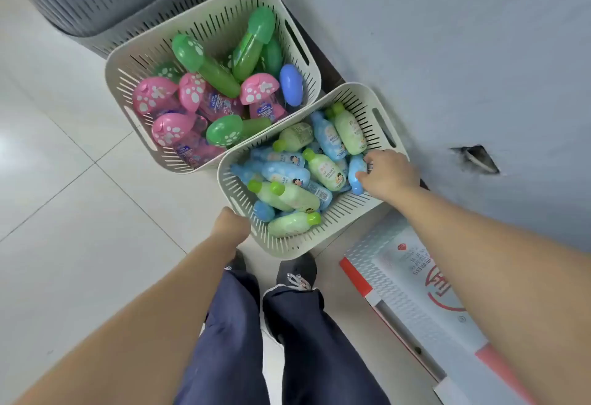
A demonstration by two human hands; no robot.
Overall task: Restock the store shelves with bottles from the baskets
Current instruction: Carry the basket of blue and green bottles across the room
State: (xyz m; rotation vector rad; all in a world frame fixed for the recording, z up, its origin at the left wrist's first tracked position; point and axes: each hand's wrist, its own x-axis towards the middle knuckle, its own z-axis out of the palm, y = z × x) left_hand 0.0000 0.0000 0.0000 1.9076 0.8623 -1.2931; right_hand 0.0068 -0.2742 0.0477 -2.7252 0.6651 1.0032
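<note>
Tiled floor | near basket (284, 249) | your left hand (231, 225) grips its rim, steadying | right hand (388, 175) pinches blue bottle (355, 177) inside

In the near basket (289, 246), right hand (388, 176) round a blue bottle (355, 170); left hand (231, 225) on the rim.

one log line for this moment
phase: pick | right hand: grips blue bottle in near basket | left hand: holds near basket rim | far basket: untouched
</note>
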